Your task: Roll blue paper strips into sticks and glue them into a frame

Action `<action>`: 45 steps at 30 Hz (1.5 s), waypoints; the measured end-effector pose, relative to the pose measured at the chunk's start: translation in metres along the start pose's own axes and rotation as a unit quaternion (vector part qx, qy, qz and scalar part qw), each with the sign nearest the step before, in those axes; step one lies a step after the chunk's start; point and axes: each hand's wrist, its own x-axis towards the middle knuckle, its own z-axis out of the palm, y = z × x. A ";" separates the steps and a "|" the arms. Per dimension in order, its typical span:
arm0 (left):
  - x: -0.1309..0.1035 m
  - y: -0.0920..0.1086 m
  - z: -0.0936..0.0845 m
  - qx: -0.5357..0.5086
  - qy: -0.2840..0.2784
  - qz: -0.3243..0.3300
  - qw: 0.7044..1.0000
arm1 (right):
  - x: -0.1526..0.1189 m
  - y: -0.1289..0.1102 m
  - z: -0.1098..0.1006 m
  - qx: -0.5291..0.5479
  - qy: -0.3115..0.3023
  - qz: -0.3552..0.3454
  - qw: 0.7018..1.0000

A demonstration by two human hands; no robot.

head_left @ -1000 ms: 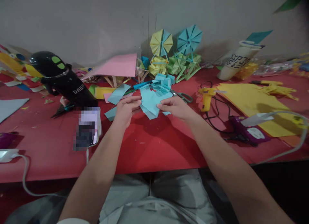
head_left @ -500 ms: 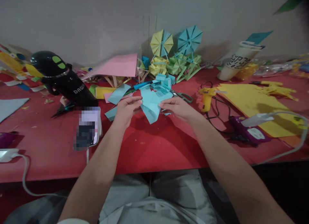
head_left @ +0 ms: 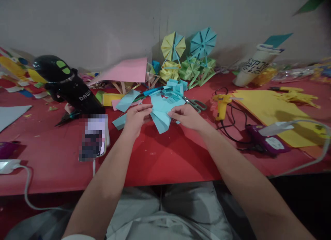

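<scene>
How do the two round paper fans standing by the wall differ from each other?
The left fan mixes pale yellow with blue, while the right fan looks blue all over. The left fan sits above a yellow folded paper piece; the right fan rises above green folded pieces. Both are pleated, with folds spreading from the middle.

Over there, the red tabletop (head_left: pixel 165 164) carries a phone (head_left: pixel 94 138), a black bottle (head_left: pixel 73 90), scissors (head_left: pixel 198 104), a yellow glue gun (head_left: pixel 221 105), yellow sheets (head_left: pixel 274 119) and, near the wall, a pale cup (head_left: pixel 252 68).
</scene>
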 end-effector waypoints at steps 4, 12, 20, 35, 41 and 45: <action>0.000 -0.001 0.001 0.011 0.002 -0.021 1.000 | 0.001 0.001 0.003 -0.035 0.013 -0.018 0.999; -0.007 -0.004 0.008 0.069 -0.077 0.006 0.995 | -0.001 -0.004 0.008 -0.057 0.015 -0.041 0.997; -0.001 -0.004 -0.001 0.080 -0.075 0.000 0.994 | -0.001 -0.004 0.007 -0.061 0.012 -0.053 0.997; -0.005 -0.005 0.004 0.088 -0.076 0.037 0.993 | -0.002 -0.007 0.011 -0.059 -0.007 -0.046 0.997; -0.001 -0.001 -0.006 0.079 -0.132 0.009 0.988 | -0.003 -0.008 0.004 -0.056 -0.014 -0.051 0.997; -0.003 0.007 -0.011 0.072 -0.193 -0.022 0.978 | -0.004 -0.009 0.001 -0.055 -0.031 -0.055 0.996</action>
